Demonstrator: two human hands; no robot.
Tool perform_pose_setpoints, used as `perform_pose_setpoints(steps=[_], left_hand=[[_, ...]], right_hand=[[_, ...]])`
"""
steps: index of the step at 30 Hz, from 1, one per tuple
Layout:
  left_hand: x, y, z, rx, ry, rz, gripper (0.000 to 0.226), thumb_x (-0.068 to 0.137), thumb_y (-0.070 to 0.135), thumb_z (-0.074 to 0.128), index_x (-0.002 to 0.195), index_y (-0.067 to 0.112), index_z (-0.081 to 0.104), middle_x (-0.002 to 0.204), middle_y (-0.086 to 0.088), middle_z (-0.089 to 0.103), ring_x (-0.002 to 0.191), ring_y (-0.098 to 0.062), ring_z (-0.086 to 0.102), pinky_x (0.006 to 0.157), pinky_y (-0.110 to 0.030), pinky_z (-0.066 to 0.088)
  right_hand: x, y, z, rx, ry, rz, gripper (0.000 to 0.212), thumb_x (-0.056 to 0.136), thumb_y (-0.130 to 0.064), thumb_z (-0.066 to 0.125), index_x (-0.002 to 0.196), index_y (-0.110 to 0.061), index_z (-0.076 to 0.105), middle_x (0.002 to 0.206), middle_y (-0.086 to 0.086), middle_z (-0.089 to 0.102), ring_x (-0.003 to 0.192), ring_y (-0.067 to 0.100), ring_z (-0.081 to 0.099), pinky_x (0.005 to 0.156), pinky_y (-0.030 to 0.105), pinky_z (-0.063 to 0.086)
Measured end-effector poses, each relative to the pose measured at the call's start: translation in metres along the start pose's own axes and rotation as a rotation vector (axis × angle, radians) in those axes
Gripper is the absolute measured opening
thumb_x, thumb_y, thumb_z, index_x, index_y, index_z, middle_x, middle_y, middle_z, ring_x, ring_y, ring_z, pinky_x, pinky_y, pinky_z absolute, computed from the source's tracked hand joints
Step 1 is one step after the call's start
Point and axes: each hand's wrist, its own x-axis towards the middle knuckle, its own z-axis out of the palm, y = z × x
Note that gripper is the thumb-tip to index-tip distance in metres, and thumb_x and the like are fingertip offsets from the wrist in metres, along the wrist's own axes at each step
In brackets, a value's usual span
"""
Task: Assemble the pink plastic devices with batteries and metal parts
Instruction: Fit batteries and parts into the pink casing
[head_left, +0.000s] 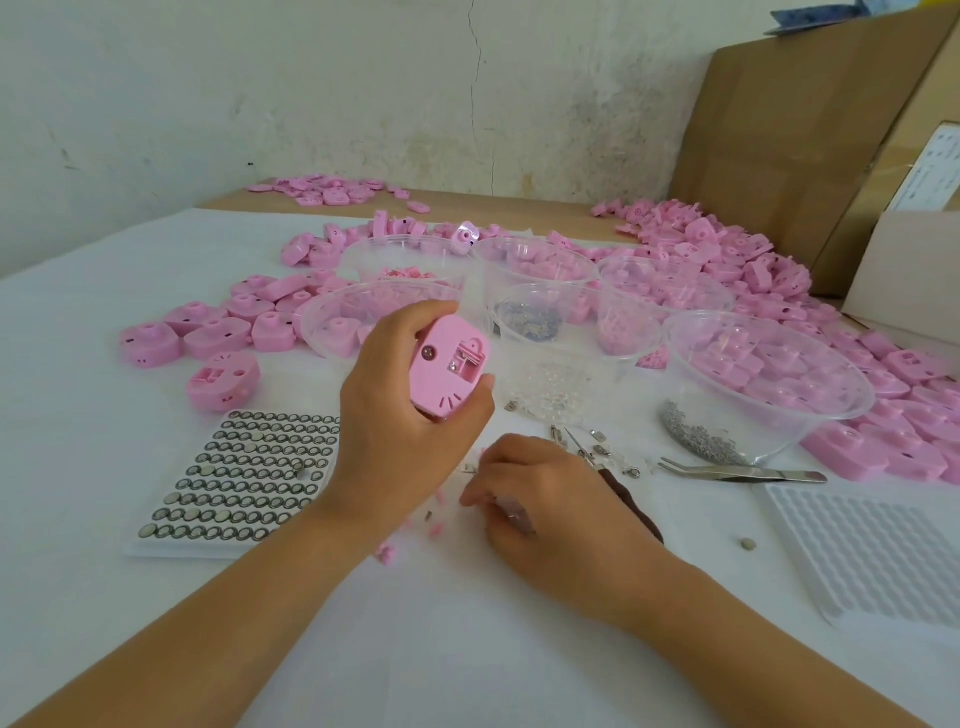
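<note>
left hand grips pink device (underside up)

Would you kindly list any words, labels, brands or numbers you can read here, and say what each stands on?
No text here is legible.
White label on the brown cardboard box at the right edge: dark print, too blurred to read.
Blue printed sheet at the top right: too small to tell.
Pink plastic device in the left hand: no lettering visible.
</note>
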Motion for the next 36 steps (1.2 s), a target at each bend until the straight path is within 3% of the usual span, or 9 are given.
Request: perform_pose_setpoints(steps=[2,5,7,13,18,20,25,30,36], left_hand=[[0.001,0.0,-0.001,-0.012,0.021,0.002,0.046,0.069,0.022,0.072,0.11,0.025,0.049,0.102,0.021,0.051,0.089,0.006,0.053,0.066,-0.01,0.046],[0.003,0.0,-0.003,-0.029,0.044,-0.007,0.046,0.07,0.022,0.072,0.11,0.025,0.049,0.102,0.021,0.051,0.088,0.006,0.052,0.065,-0.014,0.047],[0.004,0.0,-0.003,-0.03,0.045,0.001,0.046,0.07,0.021,0.072,0.11,0.025,0.048,0.1,0.021,0.05,0.088,0.008,0.052,0.063,-0.012,0.047],[0.003,0.0,-0.002,-0.046,0.039,-0.035,0.046,0.069,0.022,0.072,0.109,0.026,0.049,0.1,0.019,0.053,0.086,0.0,0.055,0.063,-0.015,0.048],[0.002,0.001,-0.002,-0.046,0.028,-0.038,0.045,0.069,0.022,0.071,0.108,0.026,0.049,0.1,0.019,0.053,0.086,0.001,0.055,0.061,-0.013,0.047],[0.002,0.001,-0.002,-0.041,0.023,-0.043,0.046,0.068,0.023,0.071,0.108,0.027,0.049,0.099,0.018,0.053,0.085,-0.002,0.056,0.061,-0.012,0.046],[0.001,0.002,-0.002,-0.042,0.001,-0.053,0.047,0.068,0.024,0.072,0.107,0.032,0.047,0.097,0.021,0.052,0.084,0.004,0.055,0.059,-0.008,0.044],[-0.002,0.001,0.001,-0.036,-0.068,-0.031,0.05,0.07,0.019,0.075,0.111,0.028,0.048,0.101,0.021,0.052,0.089,0.002,0.056,0.061,-0.004,0.043],[-0.004,0.002,0.002,-0.012,-0.134,0.015,0.051,0.068,0.02,0.072,0.112,0.03,0.047,0.1,0.018,0.052,0.092,0.001,0.053,0.064,-0.005,0.043]], right_hand=[[0.001,-0.006,0.001,0.031,-0.044,-0.115,0.033,0.087,-0.004,0.049,0.113,-0.016,0.066,0.121,-0.001,0.058,0.108,0.018,0.054,0.088,0.027,0.043],[0.003,-0.013,0.009,0.046,-0.186,-0.309,0.034,0.093,-0.011,0.048,0.126,-0.014,0.058,0.135,0.001,0.052,0.123,0.019,0.048,0.103,0.031,0.036],[0.005,-0.013,0.013,0.018,-0.228,-0.293,0.035,0.098,-0.02,0.044,0.131,-0.018,0.054,0.139,-0.003,0.049,0.129,0.013,0.043,0.105,0.032,0.034],[0.005,-0.004,0.005,0.043,-0.118,-0.122,0.021,0.093,-0.015,0.053,0.105,-0.015,0.071,0.106,-0.004,0.07,0.1,0.014,0.062,0.084,0.036,0.048],[0.004,0.002,0.001,0.103,-0.054,-0.081,0.018,0.086,-0.007,0.061,0.095,-0.014,0.074,0.089,-0.005,0.07,0.073,-0.005,0.049,0.069,0.009,0.037],[0.003,0.003,0.001,0.146,-0.018,-0.049,0.018,0.083,-0.005,0.064,0.094,-0.015,0.074,0.083,-0.008,0.067,0.067,-0.008,0.047,0.066,0.004,0.034],[0.001,0.005,-0.002,0.358,0.077,0.081,0.028,0.076,0.005,0.066,0.091,-0.017,0.074,0.078,-0.011,0.065,0.075,-0.001,0.059,0.072,0.009,0.044],[0.003,0.011,-0.017,0.535,0.296,0.234,0.036,0.077,0.002,0.07,0.079,-0.034,0.07,0.074,-0.013,0.07,0.069,0.001,0.065,0.068,0.01,0.049],[0.003,0.015,-0.038,0.973,0.541,0.253,0.027,0.074,0.007,0.069,0.082,-0.018,0.071,0.076,-0.001,0.071,0.072,0.019,0.071,0.069,0.02,0.055]])
